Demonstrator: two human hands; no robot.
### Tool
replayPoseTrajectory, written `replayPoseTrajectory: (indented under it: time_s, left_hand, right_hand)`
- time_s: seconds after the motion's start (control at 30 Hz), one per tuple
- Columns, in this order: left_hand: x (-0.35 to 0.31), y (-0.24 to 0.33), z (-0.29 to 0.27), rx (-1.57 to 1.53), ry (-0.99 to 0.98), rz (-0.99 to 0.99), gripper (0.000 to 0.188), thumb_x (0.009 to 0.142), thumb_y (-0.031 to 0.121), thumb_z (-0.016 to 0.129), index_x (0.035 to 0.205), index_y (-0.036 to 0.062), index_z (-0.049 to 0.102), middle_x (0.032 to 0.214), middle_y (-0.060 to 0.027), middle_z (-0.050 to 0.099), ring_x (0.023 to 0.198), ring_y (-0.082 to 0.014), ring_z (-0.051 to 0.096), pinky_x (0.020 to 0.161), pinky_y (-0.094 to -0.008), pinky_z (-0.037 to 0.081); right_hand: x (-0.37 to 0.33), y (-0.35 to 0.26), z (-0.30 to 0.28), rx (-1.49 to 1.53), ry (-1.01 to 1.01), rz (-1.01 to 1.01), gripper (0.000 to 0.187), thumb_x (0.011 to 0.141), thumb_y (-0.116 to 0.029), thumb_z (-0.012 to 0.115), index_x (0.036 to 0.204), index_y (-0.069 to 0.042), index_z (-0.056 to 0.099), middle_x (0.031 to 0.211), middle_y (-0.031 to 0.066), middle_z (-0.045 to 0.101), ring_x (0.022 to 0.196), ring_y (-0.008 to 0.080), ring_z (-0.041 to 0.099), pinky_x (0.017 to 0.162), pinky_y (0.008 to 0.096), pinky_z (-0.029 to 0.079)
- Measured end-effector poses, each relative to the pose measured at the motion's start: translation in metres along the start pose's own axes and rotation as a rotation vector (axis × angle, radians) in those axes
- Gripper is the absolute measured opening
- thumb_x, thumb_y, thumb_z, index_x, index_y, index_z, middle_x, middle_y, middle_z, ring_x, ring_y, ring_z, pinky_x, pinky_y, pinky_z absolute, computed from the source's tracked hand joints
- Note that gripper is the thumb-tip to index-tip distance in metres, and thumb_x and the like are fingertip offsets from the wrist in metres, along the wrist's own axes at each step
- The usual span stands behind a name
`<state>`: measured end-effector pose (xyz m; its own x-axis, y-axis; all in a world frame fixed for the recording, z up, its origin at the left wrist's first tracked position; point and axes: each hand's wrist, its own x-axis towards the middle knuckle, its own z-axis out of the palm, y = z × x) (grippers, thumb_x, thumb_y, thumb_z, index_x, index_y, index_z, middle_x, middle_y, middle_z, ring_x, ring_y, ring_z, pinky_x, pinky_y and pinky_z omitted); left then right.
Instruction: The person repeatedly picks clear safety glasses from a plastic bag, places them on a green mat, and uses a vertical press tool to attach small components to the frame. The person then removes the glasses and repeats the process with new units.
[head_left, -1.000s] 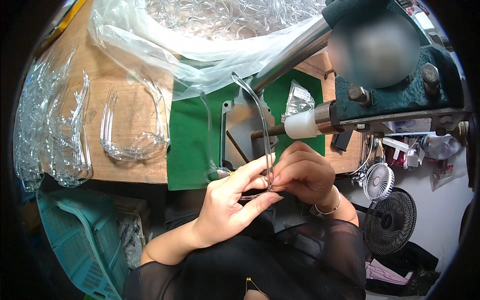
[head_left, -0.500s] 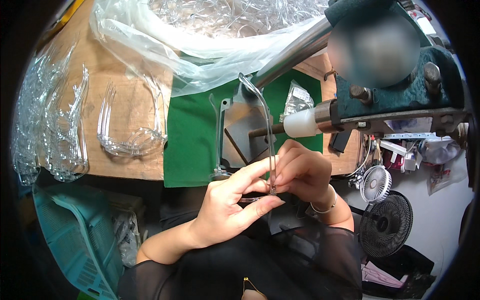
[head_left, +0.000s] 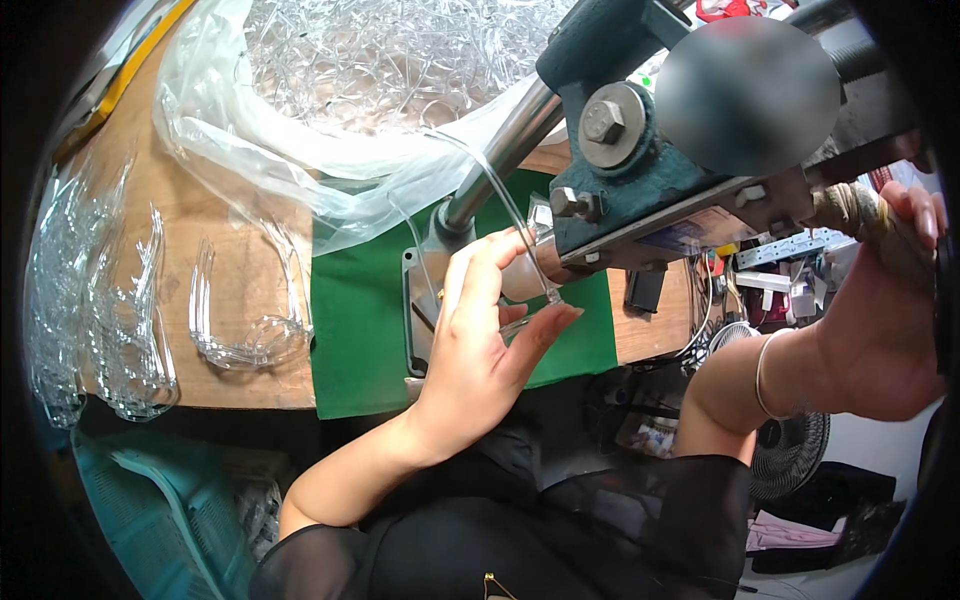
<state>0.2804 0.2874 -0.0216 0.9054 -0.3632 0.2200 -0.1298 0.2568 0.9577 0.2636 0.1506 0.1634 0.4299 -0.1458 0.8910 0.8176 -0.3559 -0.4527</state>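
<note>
My left hand (head_left: 465, 345) pinches a clear plastic eyeglass frame (head_left: 508, 208) near a hinge corner, beside the white cylindrical tip (head_left: 522, 280) of a dark green hand press (head_left: 640, 215). One temple points up and away past the tip; most of the front is hidden behind my fingers. Far to the right, my right hand (head_left: 880, 330) has its fingers curled round the cloth-wrapped handle (head_left: 848, 208) of the press. Below the tip, the metal base plate (head_left: 415, 345) rests on a green mat (head_left: 350, 360), largely covered by my left hand.
Bundles of clear eyeglass frames (head_left: 130, 340) lie at the table's left, with a smaller stack (head_left: 250, 340) nearer the mat. A plastic bag (head_left: 215, 150) full of clear frames stands at the back. A teal basket (head_left: 150, 510) is lower left, a black fan (head_left: 795, 460) lower right.
My right hand has left the eyeglass frame and taken hold of the press handle. My left hand has carried the frame up to the white tip. The view has shifted.
</note>
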Motion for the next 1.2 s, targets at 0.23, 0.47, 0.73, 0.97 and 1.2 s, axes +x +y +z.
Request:
replayPoseTrajectory:
  time_s: [0.23,0.47,0.73,0.97,1.2]
  left_hand:
    - [0.002,-0.01,0.013,-0.099,0.007,-0.018,0.048,0.086,0.002,0.058,0.128,-0.0001,0.035,0.112,-0.0068,0.047,0.098,-0.0111,0.05,0.083,-0.0256,0.047]
    - [0.0,-0.009,0.017,-0.1,0.062,0.011,0.047,0.085,-0.002,0.058,0.127,0.0002,0.037,0.111,-0.0062,0.049,0.095,-0.0104,0.05,0.079,-0.0235,0.047]
    - [0.0,-0.006,0.016,0.066,0.124,0.073,0.053,0.08,0.0,0.064,0.127,0.0024,0.039,0.117,-0.0099,0.044,0.096,-0.0158,0.054,0.075,-0.0267,0.05]
    - [-0.051,0.009,-0.05,0.303,0.156,-0.02,0.057,0.085,0.014,0.061,0.133,0.0017,0.034,0.114,-0.008,0.05,0.101,-0.0135,0.047,0.074,-0.0207,0.045]
    - [-0.067,-0.005,-0.095,0.054,0.456,-0.328,0.047,0.093,0.022,0.051,0.127,-0.0028,0.031,0.092,-0.0067,0.061,0.054,-0.0017,0.043,0.043,-0.0133,0.035]
  right_hand:
    - [-0.051,-0.017,-0.053,0.332,-0.224,-0.051,0.032,0.069,-0.039,0.074,0.085,-0.016,0.058,0.079,-0.0051,0.05,0.08,0.0122,0.045,0.093,0.0326,0.025]
    - [-0.047,-0.025,-0.061,0.306,-0.334,0.008,0.026,0.071,-0.038,0.069,0.074,-0.016,0.056,0.072,-0.0038,0.049,0.076,0.0117,0.045,0.089,0.0319,0.028]
    - [-0.029,-0.004,-0.047,0.423,-0.212,0.099,0.061,0.086,-0.028,0.053,0.131,0.006,0.032,0.136,0.0288,0.031,0.13,0.0372,0.027,0.109,0.0489,0.016]
    - [-0.178,0.077,-0.06,-0.146,-0.165,0.698,0.011,0.085,-0.007,0.06,0.093,0.001,0.062,0.085,0.0066,0.063,0.082,0.011,0.057,0.076,0.0217,0.043]
    - [-0.192,0.085,-0.051,-0.177,-0.42,0.623,0.007,0.085,0.001,0.055,0.09,0.003,0.059,0.087,0.0072,0.055,0.079,0.0126,0.053,0.071,0.0224,0.042]
